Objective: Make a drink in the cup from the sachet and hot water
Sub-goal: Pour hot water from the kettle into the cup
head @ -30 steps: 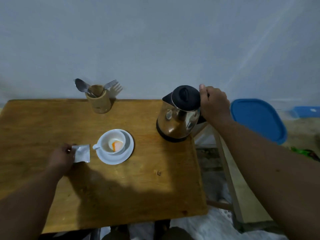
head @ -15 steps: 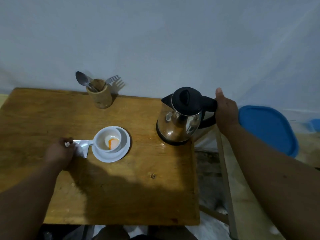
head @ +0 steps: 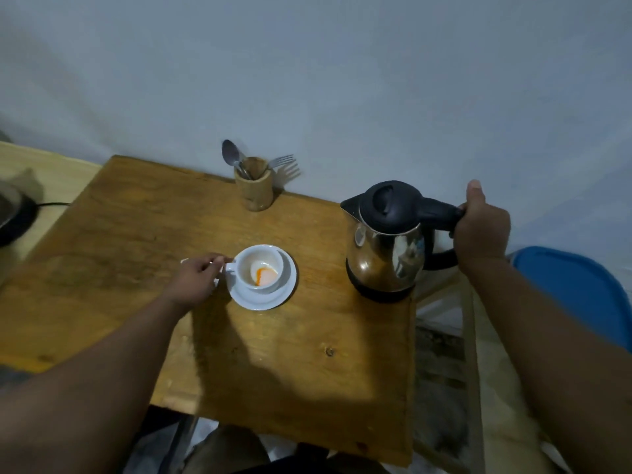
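Observation:
A white cup (head: 260,265) with pale and orange powder in its bottom stands on a white saucer (head: 273,300) in the middle of the wooden table (head: 273,364). My left hand (head: 195,280) lies just left of it, closed over the white sachet (head: 184,261); only a corner of the sachet shows. Its fingertips touch the cup's handle. At the table's right edge stands a steel kettle (head: 386,258) with a black lid, upright on the wood. My right hand (head: 482,230) is wrapped around its black handle, thumb up.
A wooden holder (head: 253,188) with a spoon (head: 229,153) and a fork (head: 282,161) stands at the back against the wall. A blue lid (head: 574,295) lies off the table's right side. A dark corded object (head: 13,217) sits far left.
My right hand slid from beside the kettle's lid out along the handle and closed on it. My left hand moved the sachet right, up to the cup's handle.

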